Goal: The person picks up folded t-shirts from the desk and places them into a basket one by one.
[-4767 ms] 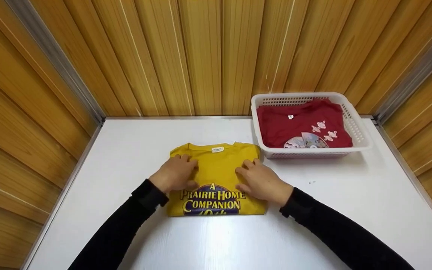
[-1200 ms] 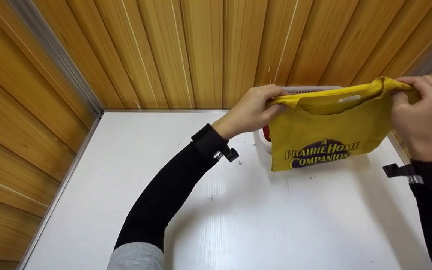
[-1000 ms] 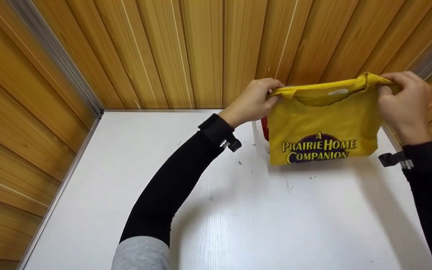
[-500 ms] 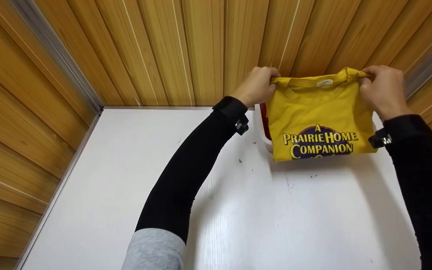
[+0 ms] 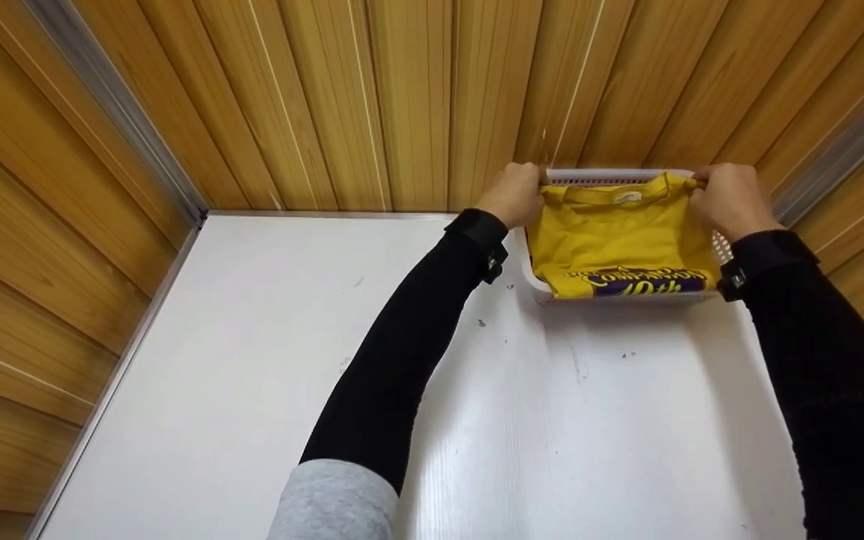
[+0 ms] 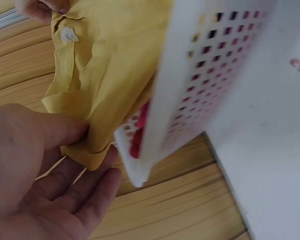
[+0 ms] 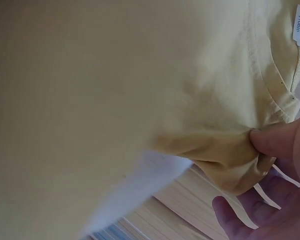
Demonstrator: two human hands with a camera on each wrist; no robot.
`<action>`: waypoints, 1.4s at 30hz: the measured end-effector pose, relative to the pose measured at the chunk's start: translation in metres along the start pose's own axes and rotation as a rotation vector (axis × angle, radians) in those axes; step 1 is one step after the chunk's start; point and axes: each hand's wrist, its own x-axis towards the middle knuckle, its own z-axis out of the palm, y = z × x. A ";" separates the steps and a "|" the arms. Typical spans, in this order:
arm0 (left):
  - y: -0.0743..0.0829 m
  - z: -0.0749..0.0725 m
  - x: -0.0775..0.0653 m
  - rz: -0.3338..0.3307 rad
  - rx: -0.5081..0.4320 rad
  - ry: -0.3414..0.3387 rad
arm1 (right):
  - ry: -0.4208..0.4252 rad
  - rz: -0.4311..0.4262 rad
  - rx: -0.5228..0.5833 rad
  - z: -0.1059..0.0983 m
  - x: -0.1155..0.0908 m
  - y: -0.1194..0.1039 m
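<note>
A folded yellow T-shirt (image 5: pixel 619 232) with a purple and yellow print lies partly inside the white basket (image 5: pixel 539 289), its lower edge by the front rim. My left hand (image 5: pixel 513 196) pinches the shirt's left shoulder corner between thumb and fingers, as the left wrist view shows close up. At the other shoulder, my right hand (image 5: pixel 736 201) pinches the cloth beside the collar; its thumb and fingers show on the corner in the right wrist view. Red cloth (image 6: pixel 139 131) shows inside the basket under the yellow shirt in the left wrist view.
The basket stands on a white table (image 5: pixel 267 337) at the back right, close to the wood-patterned back wall (image 5: pixel 417 105). Another panelled wall (image 5: pixel 34 247) runs along the left side. Small dark marks dot the tabletop.
The yellow shirt was flat on the table, then hung raised in both hands before the basket. Now both hands have lowered it into the basket, and its printed lower part folds at the front rim.
</note>
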 end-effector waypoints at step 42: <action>0.005 0.015 -0.005 -0.057 0.248 0.019 | 0.175 -0.027 -0.074 0.010 0.018 -0.011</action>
